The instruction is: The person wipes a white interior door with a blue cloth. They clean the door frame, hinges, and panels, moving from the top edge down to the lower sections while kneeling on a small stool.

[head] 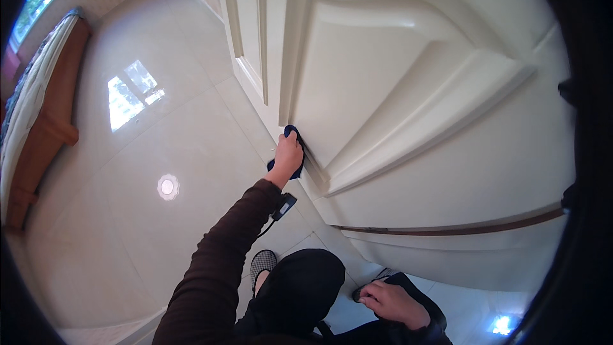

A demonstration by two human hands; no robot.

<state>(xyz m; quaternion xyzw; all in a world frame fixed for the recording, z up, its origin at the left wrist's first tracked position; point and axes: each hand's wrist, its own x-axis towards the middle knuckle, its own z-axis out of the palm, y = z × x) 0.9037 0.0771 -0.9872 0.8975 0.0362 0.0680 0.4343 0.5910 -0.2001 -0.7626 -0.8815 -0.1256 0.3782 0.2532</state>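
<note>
My left hand [289, 154] grips a dark blue cloth [300, 170] and presses it against a cream panelled door [364, 86]. The cloth is at the lower left corner of the door's raised moulding, close to the floor. Part of it sticks out below my wrist. At the lower right, my right hand [393, 303] rests on my dark-clad right leg [421, 292]. Its fingers are curled in, and nothing shows in them. A small black device [284, 207] with a cable hangs by my left sleeve.
A glossy tiled floor [182, 230] spreads to the left, with window light reflected in it. A wooden bed frame [48, 139] with a mattress stands along the left edge. A brown strip [445, 229] runs along a door edge on the right. My checked left shoe [263, 262] is near the door.
</note>
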